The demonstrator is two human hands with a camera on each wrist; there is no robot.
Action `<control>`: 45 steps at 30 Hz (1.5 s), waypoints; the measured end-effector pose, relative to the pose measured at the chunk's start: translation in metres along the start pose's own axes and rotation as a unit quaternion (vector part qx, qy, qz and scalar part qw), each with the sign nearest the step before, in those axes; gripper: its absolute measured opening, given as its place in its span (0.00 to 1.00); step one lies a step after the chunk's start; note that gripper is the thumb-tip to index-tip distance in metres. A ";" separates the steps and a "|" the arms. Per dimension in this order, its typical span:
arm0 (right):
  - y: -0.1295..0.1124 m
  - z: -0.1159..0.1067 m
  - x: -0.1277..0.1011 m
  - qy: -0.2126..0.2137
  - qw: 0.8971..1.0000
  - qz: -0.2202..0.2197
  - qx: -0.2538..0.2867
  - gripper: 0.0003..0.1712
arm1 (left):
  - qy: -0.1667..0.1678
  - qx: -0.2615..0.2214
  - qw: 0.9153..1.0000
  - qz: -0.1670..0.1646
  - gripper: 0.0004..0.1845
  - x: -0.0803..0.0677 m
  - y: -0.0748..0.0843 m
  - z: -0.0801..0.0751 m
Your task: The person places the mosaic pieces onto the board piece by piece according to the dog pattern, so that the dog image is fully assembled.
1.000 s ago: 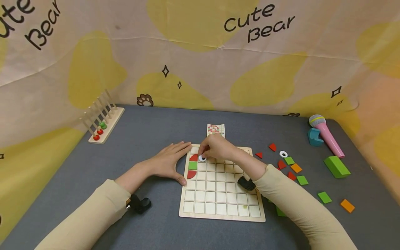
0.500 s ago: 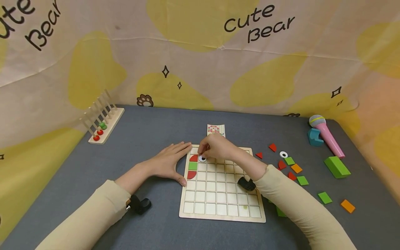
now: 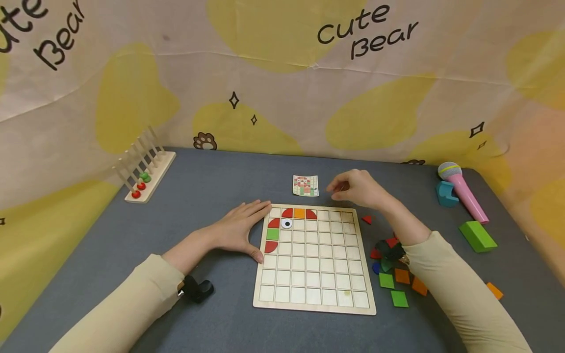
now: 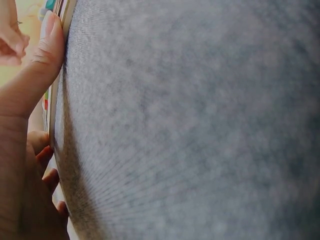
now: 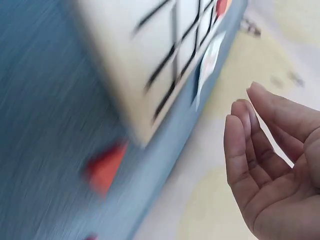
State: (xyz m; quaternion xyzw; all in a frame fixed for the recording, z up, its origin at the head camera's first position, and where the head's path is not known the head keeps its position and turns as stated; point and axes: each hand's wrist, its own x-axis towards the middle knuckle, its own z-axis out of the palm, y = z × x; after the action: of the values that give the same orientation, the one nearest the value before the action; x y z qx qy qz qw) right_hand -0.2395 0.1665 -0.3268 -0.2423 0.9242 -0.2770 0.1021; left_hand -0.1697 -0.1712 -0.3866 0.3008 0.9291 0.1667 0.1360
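A pale wooden grid board (image 3: 311, 264) lies on the table. My left hand (image 3: 236, 228) rests at its left edge with fingers and thumb spread; the left wrist view shows the thumb (image 4: 49, 47) along the board's side. A round white eye tile (image 3: 286, 223) sits in the second row, near several red quarter-circle tiles, a green square tile (image 3: 272, 234) and an orange square tile (image 3: 299, 214). My right hand (image 3: 357, 189) is beyond the board's far right corner. In the right wrist view, its fingers (image 5: 235, 150) are loosely bent with nothing between them.
A picture card (image 3: 305, 186) lies behind the board. Loose coloured tiles, including a green square (image 3: 399, 299), lie on the right, partly under my right forearm. Farther right are a green block (image 3: 477, 236), a teal piece (image 3: 447, 193) and a pink microphone (image 3: 469, 196). A peg rack (image 3: 152, 176) stands left.
My right hand has left the eye tile and moved right, uncovering the board's top-row tiles and the card. The eye tile stays in its cell. My left hand has not moved.
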 end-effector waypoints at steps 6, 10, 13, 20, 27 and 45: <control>0.035 -0.033 -0.025 0.011 0.999 0.044 -0.015 0.14 | -0.001 0.005 1.000 -0.002 0.70 0.000 0.000 0.000; 0.054 -0.051 -0.041 0.012 0.998 0.053 -0.027 0.15 | -0.003 0.006 1.000 -0.005 0.70 0.001 -0.001 0.001; 0.068 -0.060 -0.051 0.001 0.997 0.064 -0.037 0.16 | -0.004 0.009 1.000 -0.006 0.70 0.001 -0.001 0.001; 0.095 -0.068 -0.069 -0.080 0.991 0.103 -0.022 0.18 | -0.004 0.004 1.000 -0.004 0.70 0.000 0.000 0.001; 0.107 -0.067 -0.077 -0.138 0.982 0.126 -0.004 0.20 | -0.004 0.005 1.000 -0.007 0.70 0.000 0.000 0.000; 0.107 -0.057 -0.075 -0.121 0.984 0.110 -0.066 0.14 | -0.004 0.008 1.000 -0.007 0.70 0.000 0.002 0.000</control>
State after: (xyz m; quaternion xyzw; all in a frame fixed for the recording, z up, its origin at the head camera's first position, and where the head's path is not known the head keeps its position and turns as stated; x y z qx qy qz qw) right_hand -0.2357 0.3089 -0.3357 -0.1770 0.9422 -0.1715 0.2271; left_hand -0.1690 -0.1695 -0.3863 0.2961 0.9319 0.1573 0.1387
